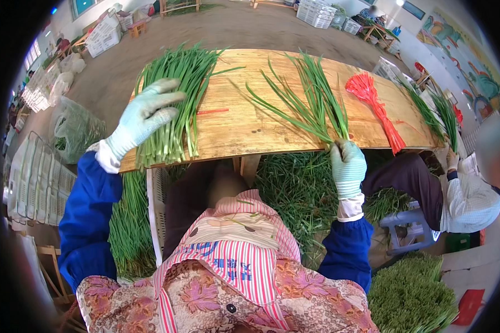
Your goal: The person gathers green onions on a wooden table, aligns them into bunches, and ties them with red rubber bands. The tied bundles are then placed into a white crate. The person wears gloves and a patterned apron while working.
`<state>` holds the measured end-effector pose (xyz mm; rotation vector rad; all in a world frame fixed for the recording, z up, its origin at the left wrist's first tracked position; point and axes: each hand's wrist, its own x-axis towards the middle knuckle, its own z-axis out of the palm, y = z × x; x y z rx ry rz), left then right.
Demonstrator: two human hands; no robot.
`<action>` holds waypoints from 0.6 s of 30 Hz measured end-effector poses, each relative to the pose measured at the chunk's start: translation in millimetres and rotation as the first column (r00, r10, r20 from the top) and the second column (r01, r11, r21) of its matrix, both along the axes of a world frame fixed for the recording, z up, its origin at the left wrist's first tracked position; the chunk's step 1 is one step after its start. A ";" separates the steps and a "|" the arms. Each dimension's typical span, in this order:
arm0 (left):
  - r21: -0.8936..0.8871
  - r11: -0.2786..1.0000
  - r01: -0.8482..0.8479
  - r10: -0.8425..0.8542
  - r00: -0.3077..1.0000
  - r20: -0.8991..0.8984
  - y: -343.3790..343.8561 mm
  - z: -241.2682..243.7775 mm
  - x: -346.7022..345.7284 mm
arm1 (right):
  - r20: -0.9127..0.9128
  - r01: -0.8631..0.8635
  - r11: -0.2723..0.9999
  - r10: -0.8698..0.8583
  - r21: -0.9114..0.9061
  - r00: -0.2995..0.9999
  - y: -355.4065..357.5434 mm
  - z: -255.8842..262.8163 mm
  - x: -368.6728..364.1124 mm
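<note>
A thick pile of garlic chives (183, 95) lies at the left end of the wooden table (241, 133), stalk ends towards me. My gloved left hand (152, 110) is over the pile's left side, fingers apart and holding nothing; whether it touches the leaves I cannot tell. At the table's near edge my gloved right hand (348, 166) grips the stalk ends of a smaller, loose bunch of chives (316, 95), its leaves fanned out across the wood. A tied bundle of red plastic strips (375, 104) lies right of that bunch. One loose red strip (212, 111) is beside the pile.
A co-worker (468, 195) sits at the right, holding chives (446, 116). Cut leaves (296, 195) heap below the table. More chives (129, 224) stand by a white crate (155, 208) at left. A blue stool (412, 229) and a green heap (412, 291) are at right.
</note>
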<state>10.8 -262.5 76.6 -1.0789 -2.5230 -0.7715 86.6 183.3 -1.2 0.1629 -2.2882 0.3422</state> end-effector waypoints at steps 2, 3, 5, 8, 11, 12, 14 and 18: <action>0.143 0.989 -0.048 0.058 0.996 -0.066 14.1 15.4 22.7 | 0.078 0.001 0.919 0.033 -0.394 0.996 4.2 -9.8 0.0; 0.217 0.973 -0.072 0.092 0.992 -0.085 21.8 20.7 38.0 | 0.104 0.006 0.823 0.065 -0.568 0.992 4.9 -12.3 0.4; 0.426 0.905 0.007 -0.006 1.000 -0.003 41.7 13.8 61.3 | -0.011 -0.086 0.694 0.112 -0.714 0.994 4.3 -14.0 2.1; 0.615 0.786 -0.061 -0.263 0.868 0.421 96.6 -22.0 94.7 | -0.169 -0.204 0.606 0.115 -0.769 0.979 -15.1 -20.9 5.3; 0.635 0.737 -0.232 -0.559 0.320 0.765 172.4 -70.9 92.5 | 0.004 -0.119 0.768 0.157 -0.630 0.988 -33.5 -33.9 17.1; 0.636 0.705 -0.314 -0.624 0.152 0.767 196.1 -84.4 84.8 | -0.025 -0.159 0.803 0.178 -0.574 0.984 -37.6 -38.1 18.2; 0.658 0.602 -0.453 -0.756 -0.056 0.653 232.5 -116.4 65.9 | -0.028 -0.257 0.880 0.268 -0.400 0.963 -42.3 -40.0 21.2; 0.671 0.488 -0.558 -0.810 -0.002 0.587 265.8 -126.8 51.3 | 0.030 -0.436 0.871 0.454 -0.229 0.891 -30.6 -28.1 27.3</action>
